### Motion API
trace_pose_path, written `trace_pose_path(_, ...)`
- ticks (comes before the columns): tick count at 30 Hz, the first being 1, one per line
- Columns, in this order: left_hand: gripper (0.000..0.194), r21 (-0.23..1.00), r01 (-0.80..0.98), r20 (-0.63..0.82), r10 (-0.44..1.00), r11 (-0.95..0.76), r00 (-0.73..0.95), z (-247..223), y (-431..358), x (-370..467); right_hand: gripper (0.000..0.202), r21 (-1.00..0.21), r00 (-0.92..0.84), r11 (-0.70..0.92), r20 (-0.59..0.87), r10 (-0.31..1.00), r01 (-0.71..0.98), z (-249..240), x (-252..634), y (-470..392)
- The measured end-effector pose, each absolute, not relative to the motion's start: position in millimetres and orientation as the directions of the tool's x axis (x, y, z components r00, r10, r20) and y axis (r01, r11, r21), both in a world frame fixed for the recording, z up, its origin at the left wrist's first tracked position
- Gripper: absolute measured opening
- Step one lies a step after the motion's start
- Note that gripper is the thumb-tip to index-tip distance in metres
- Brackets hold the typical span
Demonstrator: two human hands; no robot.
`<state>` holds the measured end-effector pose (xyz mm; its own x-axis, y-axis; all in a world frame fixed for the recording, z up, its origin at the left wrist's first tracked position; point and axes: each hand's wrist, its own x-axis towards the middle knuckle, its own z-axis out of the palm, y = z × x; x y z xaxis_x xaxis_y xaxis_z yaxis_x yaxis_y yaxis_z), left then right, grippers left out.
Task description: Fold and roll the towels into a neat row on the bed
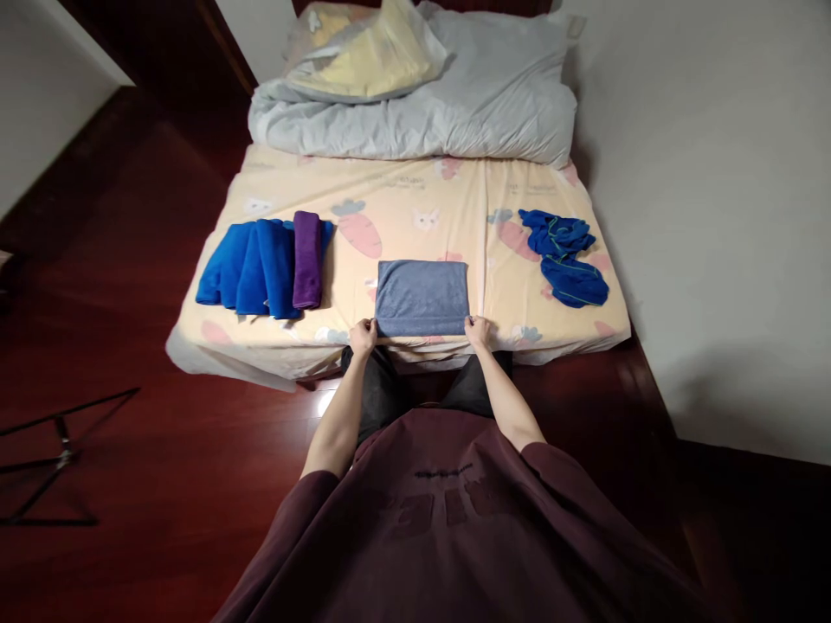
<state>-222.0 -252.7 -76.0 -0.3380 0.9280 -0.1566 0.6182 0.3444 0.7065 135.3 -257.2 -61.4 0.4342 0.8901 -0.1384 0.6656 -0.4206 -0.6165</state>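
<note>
The left hand [363, 336] and right hand [478, 332] pinch the near corners of the grey-blue towel [421, 292]. This step seems folding or rolling; next move calls for even guiding.

Light from a source out of view falls brightest on the bed [432, 192] in an otherwise dim room, leaving the grey towel [421, 292], left hand [363, 337] and right hand [479, 334] clearly visible. White glare flares on the glossy floor [195, 363] near the bed's edge; the purple towel [306, 260] casts a shadow to its right, and a soft-edged shadow darkens the right wall [707, 216]. The lower right corner sinks nearly to black. Wide-angle distortion stretches the shirt [447, 554], its lettering blurred.
</note>
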Motion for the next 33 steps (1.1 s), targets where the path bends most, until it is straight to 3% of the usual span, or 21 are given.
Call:
trace_pose_path(8,0.027,0.827,0.446,-0.192,0.917,0.343,-0.349,-64,-260,-233,0.016,-0.678,0.526,-0.496,-0.186,0.830,0.543,-53,131,-252)
trace_pose_path(12,0.035,0.821,0.565,0.042,0.978,0.083,-0.205,-51,-272,-237,0.033,-0.725,0.468,-0.318,0.008,0.883,0.611,-45,132,-269)
trace_pose_path(16,0.044,0.728,0.650,0.156,0.976,-0.217,0.150,-48,-279,-234,0.042,-0.644,0.146,0.042,0.235,0.961,0.764,-42,136,-297)
trace_pose_path(20,0.063,0.662,0.695,0.077,0.948,-0.280,0.308,-60,-276,-229,0.049,-0.560,-0.166,0.247,0.193,0.967,0.791,-44,140,-308)
trace_pose_path(27,0.076,0.573,0.777,0.031,0.955,-0.259,0.296,-81,-277,-224,0.057,-0.530,-0.185,0.197,0.078,0.980,0.825,-56,144,-296)
trace_pose_path(33,0.065,0.534,0.815,0.025,0.967,-0.226,0.252,-77,-267,-215,0.055,-0.508,-0.126,0.124,0.031,0.992,0.852,-56,137,-279)
